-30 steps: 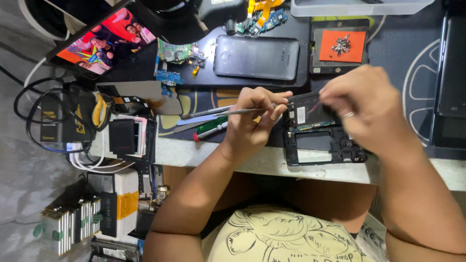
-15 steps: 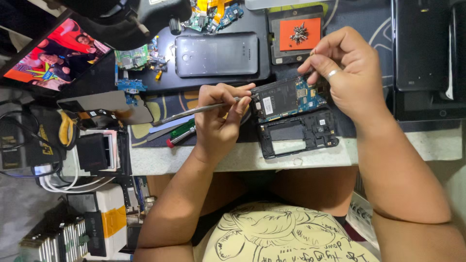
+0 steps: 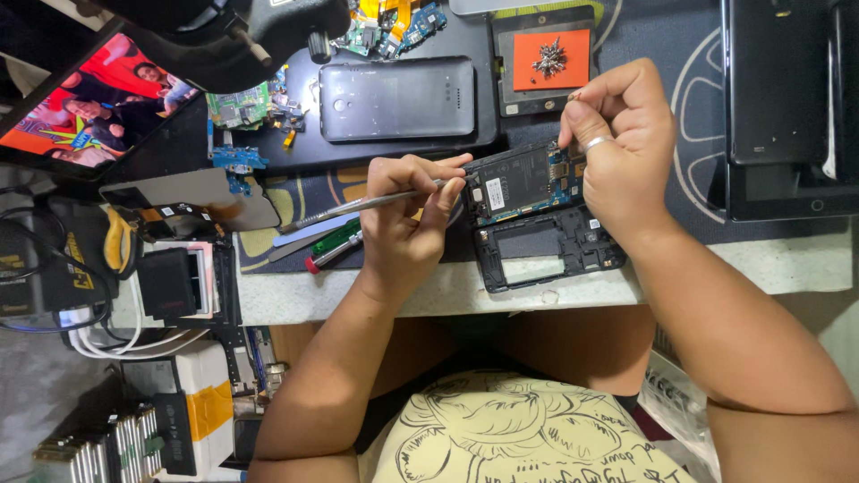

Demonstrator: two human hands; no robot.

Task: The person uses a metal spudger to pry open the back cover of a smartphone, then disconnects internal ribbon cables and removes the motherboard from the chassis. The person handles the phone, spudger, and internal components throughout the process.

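Note:
An opened phone lies at the table's front edge, its circuit board (image 3: 523, 183) exposed above the black inner frame (image 3: 546, 246). My left hand (image 3: 407, 224) grips thin metal tweezers (image 3: 358, 206), their tip resting at the board's left edge. My right hand (image 3: 617, 143) hovers over the board's right end. Its thumb and forefinger are pinched on a tiny brownish part (image 3: 575, 94), just below an orange pad (image 3: 550, 58) that holds a cluster of small screws.
A dark phone back cover (image 3: 398, 98) lies on the mat behind the hands. Loose circuit boards (image 3: 242, 107), a red-and-green screwdriver (image 3: 335, 246), a lit tablet (image 3: 89, 116) and a black device (image 3: 778, 107) surround the work spot. Boxes and cables fill the left.
My right hand has lifted off the phone's board and moved up toward the orange pad, fingers pinched. My left hand still holds the tweezers at the board.

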